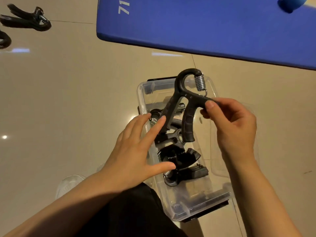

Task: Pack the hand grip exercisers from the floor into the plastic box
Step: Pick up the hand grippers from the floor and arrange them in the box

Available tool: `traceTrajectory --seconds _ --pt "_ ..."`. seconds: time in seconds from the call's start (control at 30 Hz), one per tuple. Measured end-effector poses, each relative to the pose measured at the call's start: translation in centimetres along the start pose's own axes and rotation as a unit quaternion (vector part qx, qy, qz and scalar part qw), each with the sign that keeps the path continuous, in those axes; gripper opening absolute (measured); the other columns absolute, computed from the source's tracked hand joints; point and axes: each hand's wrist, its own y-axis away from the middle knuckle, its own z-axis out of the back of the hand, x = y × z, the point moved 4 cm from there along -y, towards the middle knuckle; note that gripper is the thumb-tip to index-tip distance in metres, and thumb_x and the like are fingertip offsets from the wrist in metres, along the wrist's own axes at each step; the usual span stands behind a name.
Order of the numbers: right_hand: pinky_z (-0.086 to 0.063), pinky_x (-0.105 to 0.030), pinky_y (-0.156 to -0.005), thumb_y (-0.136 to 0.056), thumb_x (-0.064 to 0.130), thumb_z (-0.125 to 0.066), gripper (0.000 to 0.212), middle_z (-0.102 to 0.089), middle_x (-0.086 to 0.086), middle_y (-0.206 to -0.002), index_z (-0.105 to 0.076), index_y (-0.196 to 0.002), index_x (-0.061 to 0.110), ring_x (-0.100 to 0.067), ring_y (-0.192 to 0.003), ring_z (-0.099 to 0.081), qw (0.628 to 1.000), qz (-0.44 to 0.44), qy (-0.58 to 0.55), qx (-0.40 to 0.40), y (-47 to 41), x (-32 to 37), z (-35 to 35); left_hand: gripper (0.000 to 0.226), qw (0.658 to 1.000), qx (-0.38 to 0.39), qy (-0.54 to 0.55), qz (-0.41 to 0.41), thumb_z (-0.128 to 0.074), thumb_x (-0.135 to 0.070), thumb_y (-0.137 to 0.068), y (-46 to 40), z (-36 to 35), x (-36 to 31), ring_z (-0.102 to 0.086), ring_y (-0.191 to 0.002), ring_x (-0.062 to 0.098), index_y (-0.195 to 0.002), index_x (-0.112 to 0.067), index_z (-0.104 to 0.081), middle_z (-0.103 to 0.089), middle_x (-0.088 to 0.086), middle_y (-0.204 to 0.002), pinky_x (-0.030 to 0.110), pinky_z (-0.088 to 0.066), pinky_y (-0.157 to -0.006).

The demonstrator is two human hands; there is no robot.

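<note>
I see exerciser [183,106] above plastic box [172,212] | right hand [229,124] pinches its side arm | left hand [136,151] flat-fingered, touching one handle, gripping nothing

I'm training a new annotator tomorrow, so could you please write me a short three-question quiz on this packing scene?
1. True or false: the right hand pinches one end of a black exerciser held above the plastic box.
2. How are the fingers of the left hand? A) curled round a spring B) straight, at the box's near wall C) flat on the blue mat
3. Fill in: several black exercisers already lie inside the ____.

Key: 1 true; 2 B; 3 box.
</note>
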Motion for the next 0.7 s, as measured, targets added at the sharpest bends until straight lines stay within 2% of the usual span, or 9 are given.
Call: traceTrajectory --seconds 0.07,0.17,0.3,0.37,0.47,0.57,0.63,0.7 --pt "-0.05 -0.023 -0.072 -0.085 0.021 -0.068 0.009 -0.068 0.01 -0.081 -0.067 -0.093 0.025 -0.009 -0.078 -0.065 0.986 0.072 0.147 0.017 -1.6 -0.2 0.2 0.097 0.999 0.023 -0.041 -0.008 -0.031 -0.086 -0.068 0.3 -0.6 0.5 0.016 -0.142 0.014 -0.145 -0.045 0.011 0.019 -0.007 -0.156 0.037 0.002 -0.111" --pt "-0.046 -0.028 -0.069 -0.084 0.025 -0.069 0.023 -0.069 0.005 -0.086 -0.068 -0.105 0.017 -0.014 -0.079 -0.063 0.919 0.165 0.353 0.062 -3.0 -2.4 -1.3 0.098 0.997 0.044 -0.055 -0.013 -0.03 -0.087 -0.07 0.8 -1.3 1.2 0.027 -0.139 0.011 -0.147 -0.04 0.01 0.035 -0.007 -0.15 0.041 0.007 -0.11" --pt "-0.042 -0.029 -0.061 -0.075 0.022 -0.078 0.023 -0.069 -0.002 -0.075 -0.069 -0.093 0.013 -0.023 -0.067 -0.064 0.821 0.277 0.485 0.12 -2.8 -7.8 -4.5 0.103 0.995 0.051 -0.085 -0.023 -0.029 -0.091 -0.067 0.8 -1.7 1.5 0.025 -0.14 0.017 -0.147 -0.039 0.008 0.03 -0.001 -0.152 0.05 0.004 -0.109" --pt "-0.041 -0.03 -0.058 -0.071 0.019 -0.078 0.022 -0.067 -0.002 -0.076 -0.068 -0.089 0.012 -0.024 -0.069 -0.062 0.788 0.311 0.516 0.127 -2.1 -10.2 -6.2 0.104 0.994 0.056 -0.094 -0.027 -0.03 -0.092 -0.066 0.7 -1.7 1.6 0.023 -0.141 0.018 -0.148 -0.039 0.005 0.027 0.0 -0.154 0.05 0.003 -0.108" --pt "-0.043 -0.031 -0.055 -0.065 0.012 -0.078 0.024 -0.065 -0.004 -0.085 -0.064 -0.084 0.011 -0.025 -0.071 -0.059 0.776 0.305 0.522 0.18 -0.4 -13.2 -8.4 0.106 0.994 0.07 -0.075 -0.03 -0.036 -0.091 -0.064 0.7 -1.7 1.8 0.033 -0.136 0.012 -0.144 -0.044 0.015 0.039 -0.006 -0.147 0.041 0.014 -0.107" --pt "-0.047 -0.031 -0.054 -0.064 0.005 -0.079 0.029 -0.066 -0.004 -0.09 -0.066 -0.09 0.009 -0.024 -0.073 -0.061 0.793 0.267 0.501 0.22 0.3 -14.6 -8.8 0.108 0.994 0.073 -0.069 -0.028 -0.04 -0.09 -0.064 0.7 -1.5 1.8 0.039 -0.132 0.007 -0.139 -0.048 0.024 0.046 -0.009 -0.142 0.033 0.02 -0.104" --pt "-0.051 -0.034 -0.062 -0.066 0.001 -0.076 0.038 -0.066 -0.007 -0.1 -0.066 -0.102 0.007 -0.027 -0.084 -0.063 0.807 0.25 0.485 0.228 0.1 -14.8 -7.9 0.109 0.994 0.075 -0.071 -0.033 -0.042 -0.09 -0.063 0.7 -1.4 1.8 0.039 -0.132 0.007 -0.14 -0.048 0.022 0.045 -0.008 -0.143 0.034 0.02 -0.104" --pt "-0.05 -0.041 -0.077 -0.066 0.005 -0.076 0.051 -0.062 -0.01 -0.113 -0.061 -0.114 0.008 -0.03 -0.1 -0.06 0.805 0.216 0.507 0.218 -0.9 -14.9 -6.4 0.109 0.993 0.082 -0.079 -0.036 -0.041 -0.091 -0.062 0.7 -1.4 1.9 0.039 -0.132 0.007 -0.14 -0.048 0.021 0.045 -0.008 -0.143 0.035 0.02 -0.104"
